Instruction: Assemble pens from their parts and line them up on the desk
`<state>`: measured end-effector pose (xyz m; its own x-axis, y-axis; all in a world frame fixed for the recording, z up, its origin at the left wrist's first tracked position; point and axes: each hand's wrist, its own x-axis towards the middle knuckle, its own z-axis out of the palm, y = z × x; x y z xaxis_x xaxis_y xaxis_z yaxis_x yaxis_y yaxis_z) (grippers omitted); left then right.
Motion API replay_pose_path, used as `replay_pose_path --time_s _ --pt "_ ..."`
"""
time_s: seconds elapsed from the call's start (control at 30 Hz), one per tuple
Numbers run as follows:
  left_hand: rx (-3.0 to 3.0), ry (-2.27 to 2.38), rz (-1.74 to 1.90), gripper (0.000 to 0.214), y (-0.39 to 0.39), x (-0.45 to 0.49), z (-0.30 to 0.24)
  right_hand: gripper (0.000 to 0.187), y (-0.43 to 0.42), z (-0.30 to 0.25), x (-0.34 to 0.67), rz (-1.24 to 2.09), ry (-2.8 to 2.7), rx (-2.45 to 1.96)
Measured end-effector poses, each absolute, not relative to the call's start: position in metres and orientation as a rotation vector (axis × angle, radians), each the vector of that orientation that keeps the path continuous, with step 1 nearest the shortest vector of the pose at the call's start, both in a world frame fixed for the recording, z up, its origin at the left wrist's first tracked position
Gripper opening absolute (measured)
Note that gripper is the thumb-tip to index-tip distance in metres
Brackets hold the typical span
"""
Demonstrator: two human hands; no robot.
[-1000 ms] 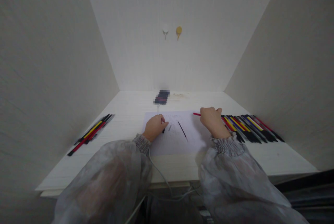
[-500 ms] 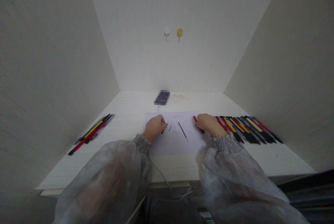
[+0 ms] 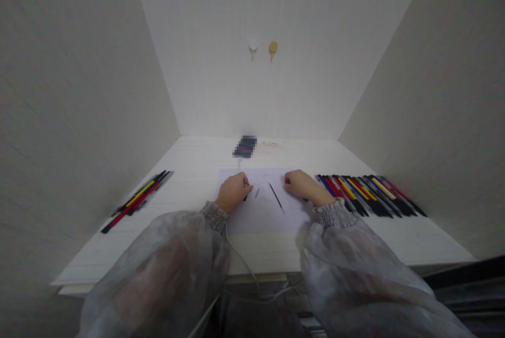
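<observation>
On the left part of a white sheet of paper (image 3: 252, 225), my left hand (image 3: 233, 192) is closed in a pinch. A small black piece (image 3: 246, 198) shows under its fingertips; its kind is too small to tell. My right hand (image 3: 299, 184) is curled over the paper's right side, fingers bent inward, and whatever it may hold is hidden. Between the hands lies a thin dark pen refill (image 3: 276, 197), slanting down to the right. Closer to my left hand rests a short grey piece (image 3: 257, 193).
A row of pens (image 3: 366, 193) with red, yellow, blue and black parts lies on the right of the white table (image 3: 189, 170). Several more pens (image 3: 138, 198) lie at the left. A pixelated dark phone-like object (image 3: 245, 146) with a cable sits at the back. Walls enclose three sides.
My right hand has moved left and slightly up over the paper. The red pen part that showed by its fingers is no longer visible. My left hand has barely moved.
</observation>
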<state>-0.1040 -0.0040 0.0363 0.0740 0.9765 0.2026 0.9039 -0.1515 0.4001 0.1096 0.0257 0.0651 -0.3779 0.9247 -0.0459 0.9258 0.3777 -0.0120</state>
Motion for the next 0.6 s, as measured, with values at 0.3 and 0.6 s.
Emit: replay_pose_path --time_s 0.3,0.6 --pt "2.174 1.920 0.648 0.017 -0.002 -0.105 0.032 0.020 0.026 0.066 0.114 -0.160 2.462 1.787" --pt "2.177 1.965 0.628 0.014 -0.001 -0.108 0.032 0.032 0.034 0.075 0.136 -0.038 2.203 2.165"
